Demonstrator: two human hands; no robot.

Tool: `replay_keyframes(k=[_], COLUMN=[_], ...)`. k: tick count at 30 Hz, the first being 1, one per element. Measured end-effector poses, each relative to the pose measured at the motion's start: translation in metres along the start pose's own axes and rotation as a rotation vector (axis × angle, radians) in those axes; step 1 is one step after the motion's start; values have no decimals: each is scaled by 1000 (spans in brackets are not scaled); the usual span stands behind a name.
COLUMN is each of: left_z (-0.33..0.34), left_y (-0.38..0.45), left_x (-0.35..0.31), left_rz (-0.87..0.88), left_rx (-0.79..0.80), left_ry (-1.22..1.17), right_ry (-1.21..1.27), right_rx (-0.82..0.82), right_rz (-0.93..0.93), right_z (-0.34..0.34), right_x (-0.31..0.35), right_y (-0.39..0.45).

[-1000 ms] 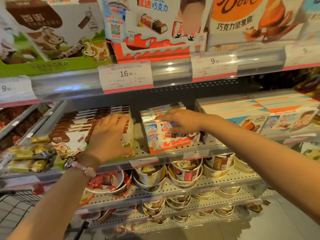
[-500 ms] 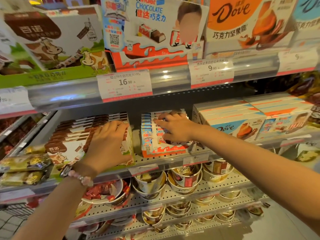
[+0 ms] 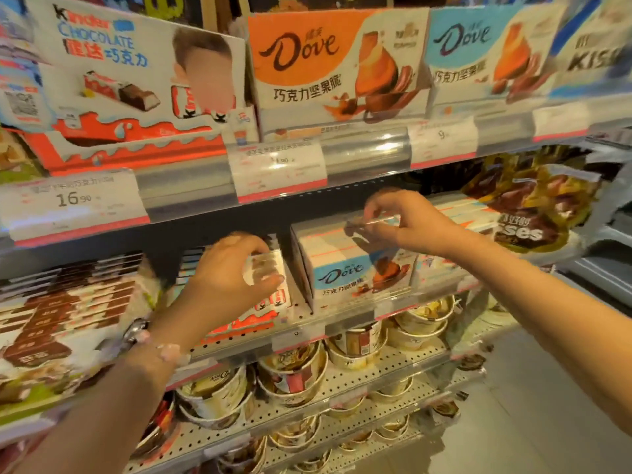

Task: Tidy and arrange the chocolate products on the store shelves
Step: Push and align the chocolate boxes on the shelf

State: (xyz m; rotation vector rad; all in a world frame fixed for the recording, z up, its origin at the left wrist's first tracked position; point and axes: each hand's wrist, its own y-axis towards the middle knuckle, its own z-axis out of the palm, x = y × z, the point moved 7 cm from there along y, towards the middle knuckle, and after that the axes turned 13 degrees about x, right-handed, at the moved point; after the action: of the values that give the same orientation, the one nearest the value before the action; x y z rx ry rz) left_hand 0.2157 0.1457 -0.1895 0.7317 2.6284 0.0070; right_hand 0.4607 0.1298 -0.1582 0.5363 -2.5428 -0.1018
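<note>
1. The left hand (image 3: 236, 278) was curled over the front of the Kinder stack (image 3: 270, 295) on the middle shelf (image 3: 342, 325); fingers lay on the top front edge and the thumb on the front face, so it gripped the boxes.
2. The right hand (image 3: 403, 220) rested on top of the Dove stack (image 3: 355, 265), just beside the Kinder stack on the same shelf, its fingers bent and pinching at the top edge of the upper box.
3. Handling, as judged: both products are thin card cartons, light and stiff, with smooth printed faces likely to slide on one another. The bars inside could snap, so the boxes should not be squeezed flat. The best hold appeared to be across the narrow side edges or the front corners, moving a whole stack together.
4. Legible writing: "Kinder CHOCOLATE" on the display carton (image 3: 136, 87) above; "Dove" on the orange carton (image 3: 328, 63) and the blue carton (image 3: 485, 53); "KIS" at far right, partly cut off.
5. A price tag (image 3: 73, 200) read "16.90". Other tags were too blurred to read.
</note>
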Motion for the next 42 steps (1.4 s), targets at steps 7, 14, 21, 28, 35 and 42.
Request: replay_keyframes(k=[7,14,21,28,35,42], left_z=[49,67,68,68,71,68], left_y=[69,87,86,82,82,84], left_x=[-80,-83,-85,-88,-84,-84], left_rz=[174,23,-57,-98,-100,29], left_rx=[108,61,57,27,15,148], left_ry=[13,-69,-133,-123,-96,-84], right_ry=[-269,-492,-643,-539,-283,-66], right_rx=[154,302,353,368,279,267], right_rz=[36,31,-45,-83,-115,-218], right_z=[-40,-41,-30,-35,-63,-52], right_x=[-68,-103,-121,-122,-100,-41], right_y=[-32,-40,-34,-40,-49,-48])
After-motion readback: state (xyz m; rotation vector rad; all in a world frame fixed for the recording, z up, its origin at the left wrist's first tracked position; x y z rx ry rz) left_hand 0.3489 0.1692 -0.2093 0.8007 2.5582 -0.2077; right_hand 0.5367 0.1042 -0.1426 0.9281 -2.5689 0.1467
